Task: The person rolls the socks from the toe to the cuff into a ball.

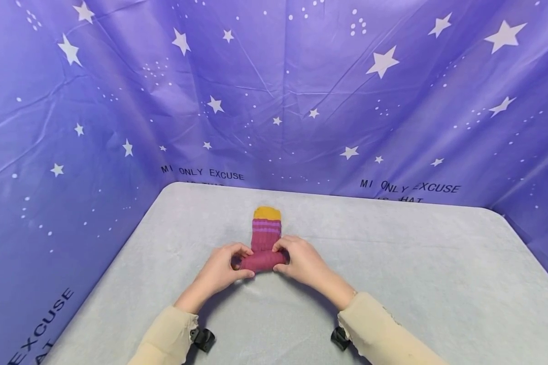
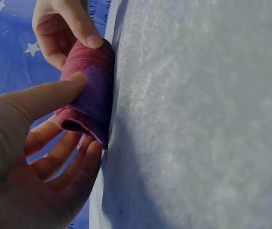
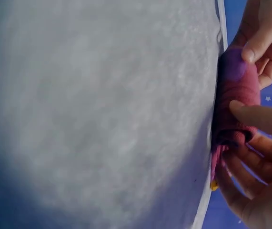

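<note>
A maroon sock (image 1: 267,238) with purple stripes and a yellow end lies on the table, its near part rolled into a thick crosswise roll (image 1: 262,261). The left hand (image 1: 223,266) grips the roll's left end, thumb on the near side and fingers on the far side. At the other end, the right hand (image 1: 300,258) holds the roll the same way. A purple patch shows on the rolled sock (image 2: 94,90) beside the left thumb in the left wrist view. In the right wrist view a bit of the yellow end (image 3: 214,185) peeks out below the roll.
The table (image 1: 392,274) has a pale grey cloth-like top with rounded far corners. Purple curtains (image 1: 283,91) with white stars and printed words hang behind it and at both sides. A black wrist device (image 1: 203,339) sits under each sleeve cuff.
</note>
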A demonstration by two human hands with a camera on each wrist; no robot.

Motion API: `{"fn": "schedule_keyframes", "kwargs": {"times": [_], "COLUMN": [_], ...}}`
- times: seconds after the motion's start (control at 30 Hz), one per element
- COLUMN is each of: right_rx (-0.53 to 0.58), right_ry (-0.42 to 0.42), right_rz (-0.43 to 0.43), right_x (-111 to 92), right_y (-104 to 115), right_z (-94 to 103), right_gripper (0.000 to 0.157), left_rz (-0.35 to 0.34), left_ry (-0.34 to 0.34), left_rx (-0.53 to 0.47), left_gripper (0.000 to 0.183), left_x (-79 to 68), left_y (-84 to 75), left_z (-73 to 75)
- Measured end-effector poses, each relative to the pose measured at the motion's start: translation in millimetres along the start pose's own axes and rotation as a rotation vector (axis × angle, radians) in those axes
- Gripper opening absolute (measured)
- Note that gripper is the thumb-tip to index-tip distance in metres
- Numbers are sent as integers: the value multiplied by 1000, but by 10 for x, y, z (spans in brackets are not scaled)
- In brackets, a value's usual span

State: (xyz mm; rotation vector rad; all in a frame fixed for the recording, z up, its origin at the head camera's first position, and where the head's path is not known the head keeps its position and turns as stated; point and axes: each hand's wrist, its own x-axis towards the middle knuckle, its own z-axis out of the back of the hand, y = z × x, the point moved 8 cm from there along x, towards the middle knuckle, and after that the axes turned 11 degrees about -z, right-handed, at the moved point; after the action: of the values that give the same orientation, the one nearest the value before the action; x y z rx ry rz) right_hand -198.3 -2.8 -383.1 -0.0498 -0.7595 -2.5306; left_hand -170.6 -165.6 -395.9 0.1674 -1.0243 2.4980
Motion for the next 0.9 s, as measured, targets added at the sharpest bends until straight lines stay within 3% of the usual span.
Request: {"fn": "schedule_keyframes", "kwargs": {"times": [0.13, 0.4, 0.9], "right_rx": [66, 251, 321], "right_ry": [11, 83, 96], "right_rz": [-30, -178, -385], "right_x": [24, 88, 209], "right_y": [-54, -191, -392], "right_z": [-14, -51, -104], "right_gripper": [29, 20, 12], "left_rz": [-13, 183, 304], "left_ry": [3, -66, -85], "left_rx": [37, -1, -69], "left_gripper": [35, 16, 18], "left_x": [9, 67, 218], "left_y": [-19, 140, 364], "left_z": [-1, 40, 79]}}
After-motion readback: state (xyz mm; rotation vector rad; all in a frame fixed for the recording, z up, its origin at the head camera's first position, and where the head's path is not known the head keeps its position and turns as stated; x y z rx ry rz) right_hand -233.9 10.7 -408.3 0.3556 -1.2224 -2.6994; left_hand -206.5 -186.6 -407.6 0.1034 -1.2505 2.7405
